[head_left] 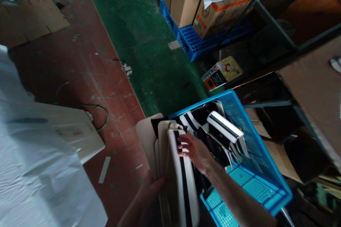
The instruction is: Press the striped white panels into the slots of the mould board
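My left hand (152, 187) grips the left side of several flat beige handbag pieces (160, 156), held upright together beside the basket. Part of the hand is dim, and its far fingers are hidden behind them. The nearest piece has a white face with a black stripe (183, 170). My right hand (195, 150) is at the upper part of that striped face, fingers apart; whether they touch it is hard to tell. Below and right, a blue plastic basket (262, 149) contains several black-and-white striped bags (225, 127), some leaning on each other.
A white-covered surface (39, 159) rises on the left. Brown cartons (183, 3) stand on a blue pallet (195, 42) at the back. A yellow-topped tin (229, 69) sits on the green floor near the basket. Metal-framed shelving (277, 25) lines the right side.
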`<state>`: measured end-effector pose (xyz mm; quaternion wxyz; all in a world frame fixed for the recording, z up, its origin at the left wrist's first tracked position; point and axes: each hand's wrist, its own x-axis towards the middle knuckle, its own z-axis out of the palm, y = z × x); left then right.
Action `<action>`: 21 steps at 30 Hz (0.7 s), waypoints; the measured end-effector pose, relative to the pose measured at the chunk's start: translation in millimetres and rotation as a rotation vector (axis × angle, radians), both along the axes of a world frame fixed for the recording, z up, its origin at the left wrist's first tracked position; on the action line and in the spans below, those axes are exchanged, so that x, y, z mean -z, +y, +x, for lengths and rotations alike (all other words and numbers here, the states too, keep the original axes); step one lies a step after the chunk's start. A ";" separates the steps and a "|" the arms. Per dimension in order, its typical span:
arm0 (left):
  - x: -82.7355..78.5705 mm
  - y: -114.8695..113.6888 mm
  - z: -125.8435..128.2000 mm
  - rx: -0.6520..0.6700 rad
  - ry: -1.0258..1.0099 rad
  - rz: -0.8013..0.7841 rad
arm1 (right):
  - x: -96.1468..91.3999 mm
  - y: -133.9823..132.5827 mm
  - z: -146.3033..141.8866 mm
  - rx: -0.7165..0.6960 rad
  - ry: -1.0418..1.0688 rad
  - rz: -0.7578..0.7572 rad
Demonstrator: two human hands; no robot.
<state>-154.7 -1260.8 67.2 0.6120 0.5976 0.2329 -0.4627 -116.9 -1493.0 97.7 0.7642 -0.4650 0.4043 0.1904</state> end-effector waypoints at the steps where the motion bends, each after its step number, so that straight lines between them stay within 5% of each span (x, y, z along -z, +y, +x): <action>1: 3.1 1.2 -2.4 -0.021 0.014 -0.005 | 12.9 25.6 -10.6 0.025 -0.050 -0.115; 5: 18.4 11.8 -16.0 -0.166 0.075 -0.048 | 41.0 97.7 -63.9 -0.295 -0.326 -0.671; 9: 25.0 16.4 -24.4 -0.279 0.156 -0.106 | 33.2 106.6 -90.8 -0.770 -0.507 -1.161; 12: 28.7 16.4 -22.1 -0.324 0.280 -0.136 | 23.1 95.1 -90.2 -0.915 -0.414 -1.209; 17: 43.8 24.9 -13.5 -0.344 0.325 -0.126 | 23.1 90.3 -90.5 -1.031 -0.341 -1.056; 21: 49.5 28.6 -8.0 -0.280 0.302 -0.078 | 41.1 84.6 -97.8 -0.695 -0.226 -1.002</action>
